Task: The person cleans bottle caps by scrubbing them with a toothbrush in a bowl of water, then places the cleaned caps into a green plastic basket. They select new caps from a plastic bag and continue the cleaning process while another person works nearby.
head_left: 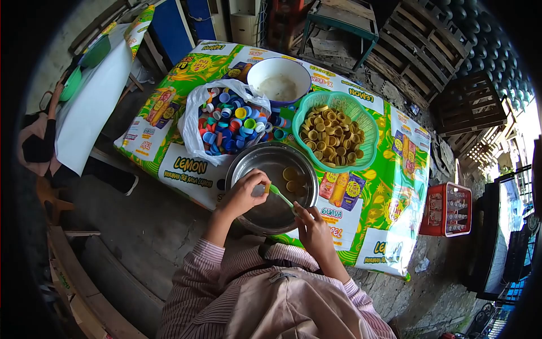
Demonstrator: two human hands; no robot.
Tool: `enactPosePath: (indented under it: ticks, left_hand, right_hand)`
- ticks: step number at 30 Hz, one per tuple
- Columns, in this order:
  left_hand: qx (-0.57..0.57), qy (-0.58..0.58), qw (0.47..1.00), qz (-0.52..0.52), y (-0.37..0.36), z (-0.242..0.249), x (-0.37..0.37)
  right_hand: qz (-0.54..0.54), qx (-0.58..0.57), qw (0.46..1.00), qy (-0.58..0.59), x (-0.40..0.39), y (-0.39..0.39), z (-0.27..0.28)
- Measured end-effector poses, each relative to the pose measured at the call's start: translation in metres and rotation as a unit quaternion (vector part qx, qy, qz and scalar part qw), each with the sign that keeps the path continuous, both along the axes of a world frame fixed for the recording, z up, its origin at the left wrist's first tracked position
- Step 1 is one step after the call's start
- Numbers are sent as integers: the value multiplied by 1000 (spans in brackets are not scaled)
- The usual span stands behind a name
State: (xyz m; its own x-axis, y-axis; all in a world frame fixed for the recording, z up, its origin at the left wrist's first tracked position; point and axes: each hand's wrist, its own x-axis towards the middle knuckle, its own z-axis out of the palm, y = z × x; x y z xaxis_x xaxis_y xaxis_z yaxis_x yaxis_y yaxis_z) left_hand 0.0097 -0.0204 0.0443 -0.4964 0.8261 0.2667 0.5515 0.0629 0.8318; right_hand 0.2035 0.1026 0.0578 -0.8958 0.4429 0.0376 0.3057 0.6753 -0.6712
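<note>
Over a steel basin (233, 169), my left hand (244, 195) is closed on a yellow bottle cap (259, 190). My right hand (315, 229) grips the handle of a green toothbrush (282, 198), whose head end meets the cap or lies right beside it. Shallow water appears to cover the basin's bottom, where a few yellow caps (291, 173) lie to the right. Behind the basin on the right, a green plastic basket (370, 127) holds many yellow caps. A white plastic bag (192, 127) full of mixed coloured caps sits behind on the left.
A white enamel basin (305, 76) with cloudy liquid stands at the table's back. Printed plastic sheeting (361, 248) covers the table. On the floor at right is a red crate (435, 212) of bottles. Another person's arm (55, 101) shows at far left, near green bowls (72, 85).
</note>
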Motion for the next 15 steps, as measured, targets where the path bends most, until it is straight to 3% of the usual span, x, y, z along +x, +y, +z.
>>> enactPosePath:
  ticks: [2, 8, 12, 14, 15]
  left_hand:
    - [-40, 43, 997, -42, -1, -3, -7]
    - [-185, 68, 980, -16, 0, -10, -14]
    - [-97, 102, 990, 4, 4, 18, -7]
    - [-15, 76, 996, 44, 2, 23, -1]
    - [-53, 59, 996, 50, -2, 5, 0]
  right_hand:
    - [1, 2, 1000, -18, 0, 0, 2]
    - [-17, 33, 998, -47, 3, 10, 1]
    - [-46, 31, 998, 10, 6, 14, 21]
    - [-53, 20, 994, 92, 10, 14, 15]
    - [-59, 1, 995, 79, 12, 13, 8]
